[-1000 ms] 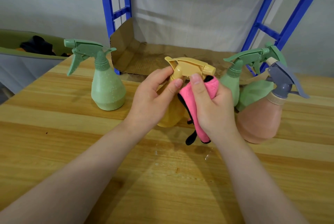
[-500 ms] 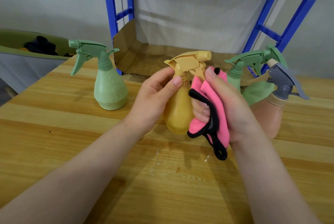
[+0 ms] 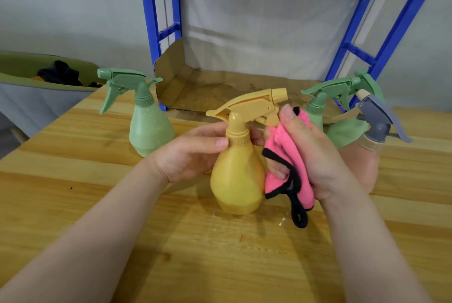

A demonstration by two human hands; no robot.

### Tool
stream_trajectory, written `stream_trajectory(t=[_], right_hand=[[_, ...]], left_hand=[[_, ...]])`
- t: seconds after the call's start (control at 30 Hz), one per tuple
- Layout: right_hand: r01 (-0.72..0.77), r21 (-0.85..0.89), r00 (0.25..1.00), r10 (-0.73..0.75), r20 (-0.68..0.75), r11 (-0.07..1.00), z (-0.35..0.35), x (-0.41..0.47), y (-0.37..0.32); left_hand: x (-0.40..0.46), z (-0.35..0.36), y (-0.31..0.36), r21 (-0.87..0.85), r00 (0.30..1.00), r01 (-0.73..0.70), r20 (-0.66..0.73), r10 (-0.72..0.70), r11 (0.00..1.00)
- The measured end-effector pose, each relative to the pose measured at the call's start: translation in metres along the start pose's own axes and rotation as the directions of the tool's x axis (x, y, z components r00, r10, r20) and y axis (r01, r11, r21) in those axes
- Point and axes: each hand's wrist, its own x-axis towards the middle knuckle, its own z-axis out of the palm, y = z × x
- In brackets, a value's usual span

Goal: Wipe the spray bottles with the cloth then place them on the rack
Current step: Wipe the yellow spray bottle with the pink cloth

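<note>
Head view, near to far: the left hand (image 3: 186,158) pinches the upright yellow spray bottle (image 3: 238,175) at its neck, the right hand (image 3: 315,155) clutches the pink cloth (image 3: 288,168) against its right flank, the blue rack (image 3: 381,58) well behind.

Both my bare forearms reach forward from the bottom corners. My left hand (image 3: 193,155) curls at the yellow bottle's (image 3: 238,180) neck, thumb across its front. My right hand (image 3: 315,155) clutches the bunched pink cloth (image 3: 285,153), thumb pointing up.
</note>
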Motion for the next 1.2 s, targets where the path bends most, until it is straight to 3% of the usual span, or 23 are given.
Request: stream_trajectory(t=[0.1, 0.3, 0.43, 0.6, 0.77, 0.87, 0.97, 1.03, 1.2], right_hand=[[-0.004, -0.033, 1.0, 0.003, -0.018, 0.999, 0.0, 0.001, 0.0], [-0.074, -0.23, 0.946, -0.005, -0.324, 0.97, 0.008, 0.002, -0.004], [-0.035, -0.369, 0.829, -0.18, -0.53, 0.929, 0.005, 0.01, 0.008], [0.166, -0.413, 0.726, -0.394, -0.563, 0.896, 0.005, 0.015, 0.016], [0.341, -0.463, 0.711, -0.546, -0.442, 0.818, 0.012, 0.014, 0.023], [0.444, -0.484, 0.68, -0.635, -0.367, 0.754, 0.015, 0.016, 0.028], [0.457, -0.536, 0.666, -0.673, -0.323, 0.71, 0.018, 0.016, 0.031], [0.396, -0.565, 0.7, -0.636, -0.325, 0.724, 0.02, 0.017, 0.033], [0.234, -0.631, 0.794, -0.52, -0.315, 0.74, 0.024, 0.02, 0.04]], left_hand=[[-0.001, 0.001, 0.002, 0.051, 0.999, -0.013, -0.039, 0.015, 0.999], [0.001, 0.003, 0.0, 0.141, 0.976, -0.077, -0.191, 0.104, 0.987], [0.005, 0.002, -0.002, 0.232, 0.928, -0.165, -0.292, 0.23, 0.959], [0.011, 0.01, -0.006, 0.467, 0.787, -0.144, -0.48, 0.387, 0.872], [0.017, 0.021, -0.011, 0.782, 0.628, 0.043, -0.505, 0.592, 0.622], [0.019, 0.022, -0.012, 0.86, 0.573, 0.129, -0.471, 0.67, 0.494], [0.019, 0.021, -0.014, 0.893, 0.566, 0.179, -0.437, 0.7, 0.413], [0.018, 0.022, -0.015, 0.921, 0.587, 0.211, -0.388, 0.711, 0.328], [0.02, 0.028, -0.022, 0.967, 0.614, 0.255, -0.172, 0.77, 0.013]])
